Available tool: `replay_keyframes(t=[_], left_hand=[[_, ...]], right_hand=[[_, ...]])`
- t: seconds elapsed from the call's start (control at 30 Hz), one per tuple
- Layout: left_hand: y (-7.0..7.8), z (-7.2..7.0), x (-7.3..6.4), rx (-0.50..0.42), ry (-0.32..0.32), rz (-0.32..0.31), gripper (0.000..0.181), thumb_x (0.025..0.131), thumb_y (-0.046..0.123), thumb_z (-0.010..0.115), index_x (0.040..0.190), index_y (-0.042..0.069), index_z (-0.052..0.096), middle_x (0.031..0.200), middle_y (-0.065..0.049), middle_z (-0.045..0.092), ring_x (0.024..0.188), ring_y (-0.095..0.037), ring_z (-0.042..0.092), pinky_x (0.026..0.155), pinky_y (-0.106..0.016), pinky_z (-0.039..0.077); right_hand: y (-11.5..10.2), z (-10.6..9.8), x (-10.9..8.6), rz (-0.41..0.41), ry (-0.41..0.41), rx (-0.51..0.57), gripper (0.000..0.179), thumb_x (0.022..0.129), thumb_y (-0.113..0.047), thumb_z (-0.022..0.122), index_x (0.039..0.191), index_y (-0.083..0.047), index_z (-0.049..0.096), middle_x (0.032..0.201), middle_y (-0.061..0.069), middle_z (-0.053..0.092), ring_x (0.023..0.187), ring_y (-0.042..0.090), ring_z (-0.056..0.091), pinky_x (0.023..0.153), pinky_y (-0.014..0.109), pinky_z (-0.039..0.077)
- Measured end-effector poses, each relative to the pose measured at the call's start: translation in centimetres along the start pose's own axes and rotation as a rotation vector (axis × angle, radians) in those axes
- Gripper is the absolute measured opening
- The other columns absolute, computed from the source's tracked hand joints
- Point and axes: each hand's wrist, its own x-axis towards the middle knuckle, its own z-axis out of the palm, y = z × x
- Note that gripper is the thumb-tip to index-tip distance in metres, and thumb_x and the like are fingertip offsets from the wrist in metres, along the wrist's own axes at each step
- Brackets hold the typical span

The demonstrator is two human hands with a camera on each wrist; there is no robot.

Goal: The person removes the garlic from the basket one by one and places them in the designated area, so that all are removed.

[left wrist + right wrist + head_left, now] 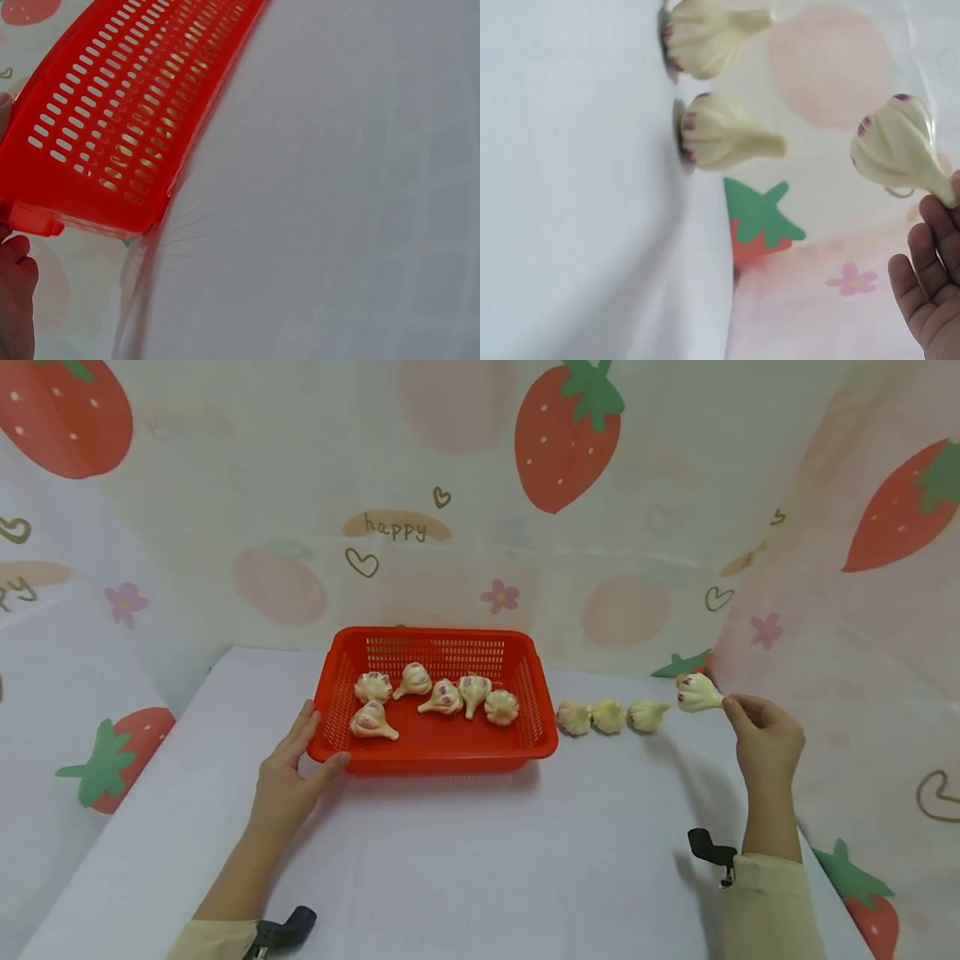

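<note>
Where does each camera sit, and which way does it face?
Head: worn on the person's head, facing forward and down at the red basket, garlic bulbs and white table; both forearms, left fingers and right fingers show.
Left wrist: worn there, aimed at the basket's slotted side; left fingers show at the left edge.
Right wrist: worn there, aimed at the held bulb and two more bulbs; right fingers show at the right edge.
Shared: head and left wrist both show the basket; head and right wrist, the held bulb.

6 garlics (442, 697) in bskt (435, 767), 3 bulbs (608, 717) rt.
</note>
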Motion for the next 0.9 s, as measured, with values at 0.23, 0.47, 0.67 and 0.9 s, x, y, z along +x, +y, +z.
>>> replay_keyframes(t=[0.23, 0.47, 0.67, 0.9], left_hand=[[0.1, 0.0, 0.1, 0.016, -0.011, -0.015, 0.082, 0.089, 0.032, 0.081, 0.159, 0.019, 0.039, 0.166, 0.0, 0.035, 0.153, -0.023, 0.034, 0.105, -0.004, 0.028], [0.3, -0.1, 0.1, 0.02, -0.006, -0.009, 0.082, 0.089, 0.033, 0.081, 0.158, 0.018, 0.039, 0.166, 0.0, 0.035, 0.153, -0.024, 0.035, 0.104, -0.002, 0.027], [0.2, -0.2, 0.1, 0.023, -0.002, -0.006, 0.083, 0.089, 0.031, 0.082, 0.158, 0.018, 0.039, 0.166, 0.001, 0.034, 0.153, -0.024, 0.035, 0.104, -0.001, 0.026], [-0.1, 0.0, 0.1, 0.004, -0.009, -0.006, 0.083, 0.089, 0.029, 0.082, 0.159, 0.02, 0.039, 0.166, 0.003, 0.034, 0.153, -0.024, 0.035, 0.104, -0.001, 0.026]], right_hand=[[1.3, -0.3, 1.6, 0.024, -0.018, -0.065, 0.037, 0.094, -0.033, 0.076, 0.115, -0.002, 0.077, 0.073, -0.036, 0.056, 0.071, -0.011, 0.057, 0.061, 0.009, 0.044], [2.4, 0.0, 3.0, 0.088, -0.077, -0.101, 0.042, 0.095, -0.037, 0.073, 0.119, -0.003, 0.076, 0.071, -0.036, 0.054, 0.071, -0.008, 0.056, 0.06, 0.009, 0.045], [3.5, 1.0, 3.3, 0.079, -0.112, -0.159, 0.041, 0.096, -0.037, 0.072, 0.117, -0.002, 0.076, 0.073, -0.032, 0.055, 0.069, -0.007, 0.053, 0.058, 0.011, 0.044], [4.7, 1.8, 3.5, 0.087, -0.14, -0.24, 0.039, 0.096, -0.036, 0.071, 0.116, -0.003, 0.077, 0.078, -0.014, 0.066, 0.067, -0.005, 0.051, 0.06, 0.013, 0.044]])
